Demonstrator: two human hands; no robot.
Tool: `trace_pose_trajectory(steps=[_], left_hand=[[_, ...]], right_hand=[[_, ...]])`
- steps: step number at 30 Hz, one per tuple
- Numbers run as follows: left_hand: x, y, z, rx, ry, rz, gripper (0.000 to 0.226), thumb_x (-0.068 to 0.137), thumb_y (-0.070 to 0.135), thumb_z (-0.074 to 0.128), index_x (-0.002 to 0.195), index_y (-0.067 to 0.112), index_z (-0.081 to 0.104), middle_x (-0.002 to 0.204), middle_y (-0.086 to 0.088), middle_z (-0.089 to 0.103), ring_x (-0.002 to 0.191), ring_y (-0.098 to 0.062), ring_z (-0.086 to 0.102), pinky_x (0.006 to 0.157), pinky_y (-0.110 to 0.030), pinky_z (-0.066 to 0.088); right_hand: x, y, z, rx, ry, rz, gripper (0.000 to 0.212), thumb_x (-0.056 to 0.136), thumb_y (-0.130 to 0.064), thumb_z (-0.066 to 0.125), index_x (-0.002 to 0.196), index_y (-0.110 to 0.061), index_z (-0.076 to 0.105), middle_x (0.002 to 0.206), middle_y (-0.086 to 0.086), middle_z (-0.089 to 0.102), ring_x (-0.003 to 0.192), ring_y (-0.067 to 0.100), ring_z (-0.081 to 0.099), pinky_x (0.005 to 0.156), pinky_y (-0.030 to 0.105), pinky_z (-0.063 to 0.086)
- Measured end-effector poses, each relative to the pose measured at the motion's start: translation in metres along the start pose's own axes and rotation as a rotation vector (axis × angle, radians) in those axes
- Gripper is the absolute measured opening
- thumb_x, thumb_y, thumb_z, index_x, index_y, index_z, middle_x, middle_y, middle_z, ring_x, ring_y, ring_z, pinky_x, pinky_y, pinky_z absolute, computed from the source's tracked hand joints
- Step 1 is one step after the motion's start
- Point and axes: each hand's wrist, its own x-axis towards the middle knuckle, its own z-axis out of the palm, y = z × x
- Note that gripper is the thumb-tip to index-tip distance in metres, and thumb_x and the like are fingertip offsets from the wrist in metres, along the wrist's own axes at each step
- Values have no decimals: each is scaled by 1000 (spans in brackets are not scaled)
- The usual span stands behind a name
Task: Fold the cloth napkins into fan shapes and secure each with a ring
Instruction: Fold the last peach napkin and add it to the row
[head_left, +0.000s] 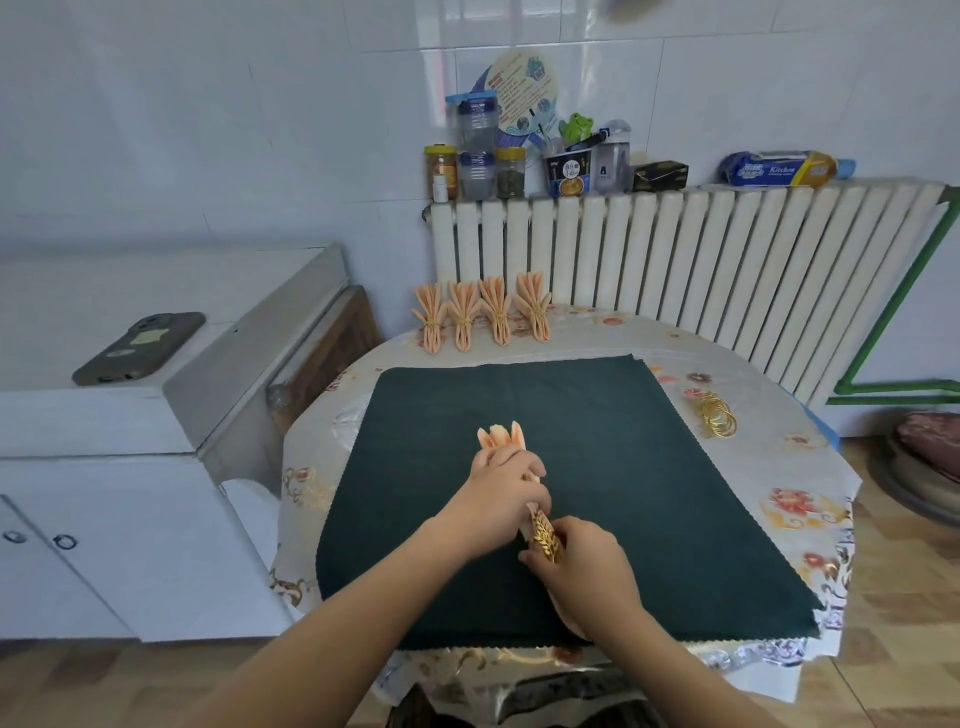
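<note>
The right hand (582, 564) sits nearest, its fingers curled round a gold leaf-patterned ring (544, 535) that sits around the near end of a pleated peach napkin (503, 435). Just beyond, the left hand (506, 486) is closed over the middle of the napkin, squeezing the pleats together; the fanned tips poke out past its knuckles. All this lies on a dark green cloth (649, 493) spread over the round surface (800, 467), which wears a glossy floral cover. To the right of the cloth, a small heap of spare gold rings (717, 415) rests on that cover. At the far edge, four finished napkin fans (483, 312) stand in a row, each tied at its waist. Behind them runs a white radiator (675, 249) with jars and packets along its top, against a white tiled wall. On the white cabinet to the left lies a phone (139, 347).
</note>
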Motion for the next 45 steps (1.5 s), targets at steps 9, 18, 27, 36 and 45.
trace_pose_trajectory(steps=[9, 18, 27, 36, 45], left_hand=[[0, -3, 7, -39, 139, 53, 17, 87, 9, 62, 99, 17, 73, 120, -5, 54, 119, -22, 40, 101, -39, 33], [2, -9, 11, -60, 156, 52, 17, 86, 7, 60, 92, 15, 75, 114, -5, 56, 114, -23, 43, 95, -40, 38], [6, -7, 1, -43, 22, -20, 22, 91, 17, 56, 104, 26, 71, 132, 3, 45, 129, -18, 27, 112, -34, 7], [-13, 10, 17, -913, 126, -866, 16, 95, 38, 52, 98, 22, 54, 92, 5, 62, 82, -9, 63, 69, -25, 54], [1, 12, 28, -1215, 114, -914, 12, 94, 23, 56, 99, 15, 64, 97, -2, 68, 89, -15, 67, 70, -26, 56]], right_hand=[[4, 1, 9, 14, 63, -57, 30, 81, -50, 63, 91, -22, 61, 82, -8, 55, 75, 7, 53, 64, 21, 45], [8, 0, 16, -2, 96, -56, 74, 88, -40, 60, 146, -8, 26, 112, 0, 61, 106, 17, 53, 86, 26, 44], [8, -1, 14, -73, 125, -44, 74, 87, -52, 56, 144, -12, 32, 112, -1, 62, 105, 16, 56, 81, 25, 43], [22, -1, -13, 349, -1, 198, 24, 91, -37, 57, 101, -19, 69, 81, -12, 65, 75, 2, 59, 60, 18, 46], [43, 1, -21, 557, -113, 376, 11, 87, -22, 63, 79, -18, 69, 78, 1, 70, 76, 15, 66, 71, 33, 57]])
